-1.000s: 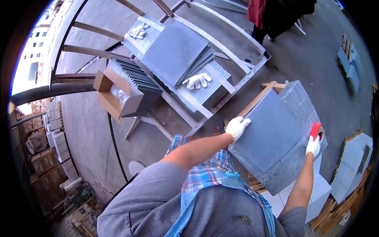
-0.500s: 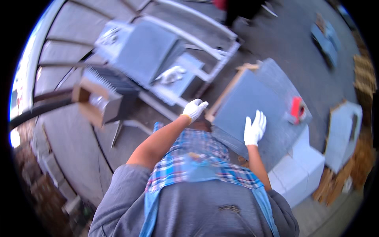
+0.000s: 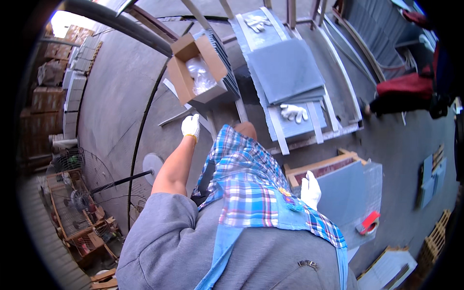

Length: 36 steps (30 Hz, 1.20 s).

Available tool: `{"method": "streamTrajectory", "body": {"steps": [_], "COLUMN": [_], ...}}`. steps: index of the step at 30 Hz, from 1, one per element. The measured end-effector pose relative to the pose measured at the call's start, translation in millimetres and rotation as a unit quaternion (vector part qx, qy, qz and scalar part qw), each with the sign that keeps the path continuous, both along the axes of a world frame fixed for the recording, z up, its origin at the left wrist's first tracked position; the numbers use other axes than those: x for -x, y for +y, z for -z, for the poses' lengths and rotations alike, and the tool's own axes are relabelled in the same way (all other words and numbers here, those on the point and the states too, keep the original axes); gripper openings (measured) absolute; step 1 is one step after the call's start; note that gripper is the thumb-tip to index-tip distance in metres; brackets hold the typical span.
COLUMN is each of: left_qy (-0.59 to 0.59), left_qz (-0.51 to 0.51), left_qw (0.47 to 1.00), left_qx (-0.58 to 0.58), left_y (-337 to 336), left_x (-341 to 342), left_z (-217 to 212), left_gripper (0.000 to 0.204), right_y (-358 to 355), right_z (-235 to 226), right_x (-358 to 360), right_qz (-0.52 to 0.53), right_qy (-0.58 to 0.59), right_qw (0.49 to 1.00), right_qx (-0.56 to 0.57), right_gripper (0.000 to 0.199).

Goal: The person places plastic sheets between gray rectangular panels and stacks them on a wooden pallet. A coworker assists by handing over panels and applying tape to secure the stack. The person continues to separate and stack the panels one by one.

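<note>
My left hand (image 3: 191,126), in a white glove, is held out by the cardboard box with its fingers curled in and nothing seen in them. That open box (image 3: 184,88) has clear plastic wrapping (image 3: 200,76) inside. My right hand (image 3: 310,190), also gloved, has its fingers stretched beside the grey panel (image 3: 340,186) on the right-hand stack; whether it touches the panel I cannot tell. A red roll of tape (image 3: 369,223) lies on that stack. Grey panels (image 3: 285,67) rest on a padded metal frame, with a loose white glove (image 3: 294,113) at their near side and another (image 3: 257,22) at the far side.
A standing fan (image 3: 77,193) is at the left, its round base (image 3: 153,166) near my left elbow. Stacked cartons (image 3: 47,106) line the far left. Another person's red sleeve (image 3: 405,87) shows at right. Metal rails (image 3: 360,108) edge the frame; pallets (image 3: 435,234) lie at lower right.
My view and body have turned left. My left hand has swung from near the right-hand stack to beside the cardboard box. My right hand has moved from over the panel to its near-left edge.
</note>
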State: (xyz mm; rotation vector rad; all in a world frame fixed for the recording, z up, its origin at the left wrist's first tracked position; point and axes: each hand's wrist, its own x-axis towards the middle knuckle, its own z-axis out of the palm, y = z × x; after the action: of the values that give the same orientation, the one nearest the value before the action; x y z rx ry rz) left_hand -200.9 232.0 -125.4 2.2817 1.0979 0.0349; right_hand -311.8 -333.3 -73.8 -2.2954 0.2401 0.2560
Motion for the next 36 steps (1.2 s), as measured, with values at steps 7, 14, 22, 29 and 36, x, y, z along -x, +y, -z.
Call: {"method": "streamTrajectory", "body": {"steps": [7,14,22,29,36], "left_qy": [-0.073,0.073,-0.078,-0.125,-0.203], "left_qz": [0.026,0.13,-0.021,-0.046,-0.04], "left_qw": [0.983,0.977,0.996,0.929,0.855], "left_qx": [-0.165,-0.15,0.048,0.345,0.475], "left_y": [25,93,127,103,93], "left_x": [-110,-227,-304,-301,-257], "left_z": [-73,-23,72,45,-12], "left_gripper": [0.04,0.069,0.064,0.034,0.013], "right_y": [29,96,189,200,255], "right_z": [-6,-3,-45,-4,-35], "right_x": [-51,-13,-87,-133,-199], "right_qz": [0.08,0.183,0.113,0.141,0.124], "right_qy": [0.029,0.193,0.25,0.218,0.203], "right_qw": [0.996,0.964,0.962,0.962,0.961], "right_qx": [-0.008,-0.009,-0.008,-0.084,-0.141], "right_gripper": [0.037,0.035,0.036,0.035,0.036]}}
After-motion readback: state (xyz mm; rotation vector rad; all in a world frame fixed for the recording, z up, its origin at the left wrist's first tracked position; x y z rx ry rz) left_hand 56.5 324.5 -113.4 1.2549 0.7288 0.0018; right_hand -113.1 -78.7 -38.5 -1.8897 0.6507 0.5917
